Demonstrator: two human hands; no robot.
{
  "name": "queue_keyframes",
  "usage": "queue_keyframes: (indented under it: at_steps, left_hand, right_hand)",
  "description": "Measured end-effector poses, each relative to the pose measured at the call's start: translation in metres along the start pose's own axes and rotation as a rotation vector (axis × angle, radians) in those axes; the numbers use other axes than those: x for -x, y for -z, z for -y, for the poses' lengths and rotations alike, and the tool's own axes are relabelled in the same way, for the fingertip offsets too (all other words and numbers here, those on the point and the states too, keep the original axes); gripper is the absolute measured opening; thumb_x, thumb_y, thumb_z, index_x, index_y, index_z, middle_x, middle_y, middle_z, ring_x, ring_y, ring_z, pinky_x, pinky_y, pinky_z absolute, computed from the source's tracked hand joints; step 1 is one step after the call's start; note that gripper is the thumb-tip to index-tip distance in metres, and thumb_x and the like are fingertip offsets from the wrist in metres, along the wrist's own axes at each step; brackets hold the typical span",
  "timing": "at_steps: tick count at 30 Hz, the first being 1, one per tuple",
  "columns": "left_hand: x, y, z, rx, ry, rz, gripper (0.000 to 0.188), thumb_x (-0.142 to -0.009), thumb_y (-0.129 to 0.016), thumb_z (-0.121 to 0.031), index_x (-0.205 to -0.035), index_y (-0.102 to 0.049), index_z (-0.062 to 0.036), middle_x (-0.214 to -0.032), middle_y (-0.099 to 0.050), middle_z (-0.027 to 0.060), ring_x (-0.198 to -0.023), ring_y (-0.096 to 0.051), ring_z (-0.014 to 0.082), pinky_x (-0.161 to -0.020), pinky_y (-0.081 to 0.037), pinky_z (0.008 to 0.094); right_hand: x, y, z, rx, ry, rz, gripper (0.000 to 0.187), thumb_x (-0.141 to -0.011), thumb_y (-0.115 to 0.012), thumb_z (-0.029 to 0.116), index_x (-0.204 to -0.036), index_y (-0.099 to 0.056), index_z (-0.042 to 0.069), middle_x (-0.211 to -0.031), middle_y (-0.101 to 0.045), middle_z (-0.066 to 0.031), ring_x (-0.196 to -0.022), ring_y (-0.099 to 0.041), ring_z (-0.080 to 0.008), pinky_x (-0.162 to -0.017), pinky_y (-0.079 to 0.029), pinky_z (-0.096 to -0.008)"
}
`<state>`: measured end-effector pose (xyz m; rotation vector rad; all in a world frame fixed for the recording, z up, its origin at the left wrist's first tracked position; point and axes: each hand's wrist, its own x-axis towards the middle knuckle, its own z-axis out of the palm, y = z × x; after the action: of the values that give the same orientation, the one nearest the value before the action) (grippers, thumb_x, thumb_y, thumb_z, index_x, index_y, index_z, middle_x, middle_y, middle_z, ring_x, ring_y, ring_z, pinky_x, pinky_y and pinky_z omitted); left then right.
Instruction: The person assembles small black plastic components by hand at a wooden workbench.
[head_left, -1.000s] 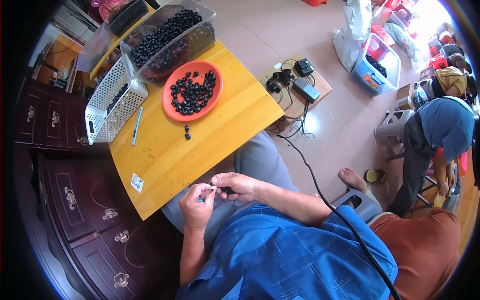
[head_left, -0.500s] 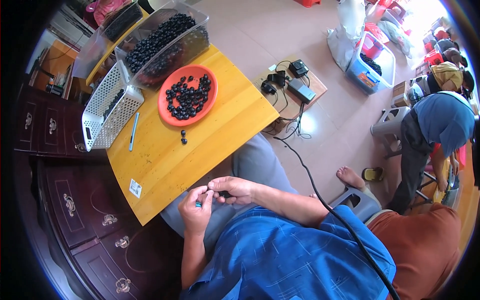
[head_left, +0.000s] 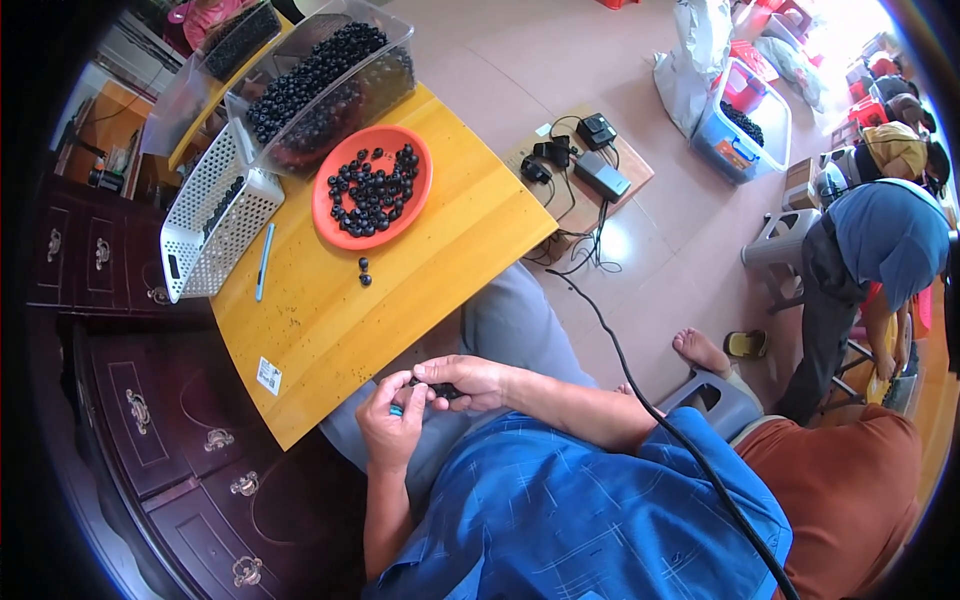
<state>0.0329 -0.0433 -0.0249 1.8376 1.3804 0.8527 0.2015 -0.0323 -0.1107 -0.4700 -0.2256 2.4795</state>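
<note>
Dark, small round beads [head_left: 447, 391] are pinched between the fingertips of the right hand [head_left: 468, 381], which is closed on them just off the near edge of the yellow wooden table [head_left: 330, 320], above the lap. The left hand [head_left: 390, 420] is held against it, fingers curled around something small and blue-green [head_left: 397, 410]; what that is cannot be told, nor whether a thread runs between the hands.

Judged from how things lie, the work is at an early or middle stage: only a few beads are in the hands, and a great many are left loose in the containers.

Farther along the table, two stray dark beads [head_left: 364, 272] lie on the bare wood. Beyond them an orange round plastic plate [head_left: 419, 190] is spread with a loose single layer of dark beads. At the far end, a clear rectangular plastic tub [head_left: 395, 40] is filled with the same dark beads, heaped high. To its left, a white perforated plastic basket [head_left: 205, 225] is seen with some dark beads inside, and a light blue pen [head_left: 264, 262] lies beside it. A small white label [head_left: 268, 376] is stuck near the table's near left corner.

To the right on the tiled floor, a wooden board with black chargers and cables [head_left: 580, 165] is set, and farther right another person in a blue shirt [head_left: 885, 235] is bent over beside a grey plastic stool [head_left: 785, 240].
</note>
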Motion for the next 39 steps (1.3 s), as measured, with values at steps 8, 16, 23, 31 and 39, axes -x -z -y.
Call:
queue_keyframes:
  at_steps: [8, 16, 23, 31, 39]
  left_hand:
    - [-0.001, -0.002, -0.002, 0.009, -0.014, -0.008, 0.016, -0.088, -0.077, -0.001, -0.102, -0.069, 0.0016, -0.071, -0.072, 0.0076, -0.067, -0.072, 0.0143, -0.060, -0.054, 0.0277]
    - [0.009, 0.037, -0.015, 0.275, 0.061, -0.080, 0.009, -0.083, -0.071, 0.007, -0.087, -0.067, -0.0003, -0.074, -0.061, 0.0021, -0.057, -0.051, 0.0066, -0.055, -0.040, 0.0199]
    - [-0.004, 0.103, -0.130, 1.260, -0.836, -0.007, 0.033, -0.069, -0.069, 0.004, -0.099, -0.060, -0.0078, -0.057, -0.056, -0.0014, -0.041, -0.051, 0.0098, -0.042, -0.039, 0.0215]
    - [-0.033, 0.078, -0.208, 1.257, -1.094, 0.308, 0.027, -0.090, -0.056, -0.001, -0.108, -0.065, -0.0191, -0.057, -0.056, 0.0029, -0.043, -0.052, 0.0123, -0.046, -0.042, 0.0300]
    - [-0.026, 0.101, -0.152, 0.807, -0.784, 0.353, 0.017, -0.078, -0.068, -0.001, -0.093, -0.066, -0.0093, -0.057, -0.059, 0.0021, -0.041, -0.052, 0.0126, -0.043, -0.041, 0.0259]
  right_hand:
    - [0.000, 0.004, 0.001, 0.014, 0.007, -0.005, 0.025, -0.105, -0.061, 0.035, -0.103, -0.063, 0.010, -0.084, -0.062, -0.0001, -0.067, -0.059, -0.0074, -0.040, -0.028, -0.0179]
    - [0.003, 0.004, 0.001, -0.003, -0.013, -0.010, 0.024, -0.106, -0.060, 0.033, -0.105, -0.063, 0.009, -0.086, -0.062, 0.0000, -0.067, -0.059, -0.0075, -0.040, -0.029, -0.0170]
    - [-0.007, 0.008, -0.001, 0.006, -0.059, -0.005, 0.025, -0.107, -0.058, 0.034, -0.105, -0.062, 0.009, -0.082, -0.060, 0.0013, -0.064, -0.057, -0.0064, -0.039, -0.029, -0.0173]
    - [-0.004, 0.011, 0.000, -0.009, -0.056, -0.014, 0.028, -0.106, -0.061, 0.034, -0.108, -0.063, 0.006, -0.084, -0.061, 0.0001, -0.066, -0.058, -0.0083, -0.041, -0.030, -0.0175]
    - [-0.003, 0.009, 0.005, -0.012, -0.038, -0.039, 0.025, -0.105, -0.063, 0.034, -0.104, -0.062, 0.010, -0.082, -0.060, 0.0011, -0.063, -0.058, -0.0066, -0.039, -0.031, -0.0177]
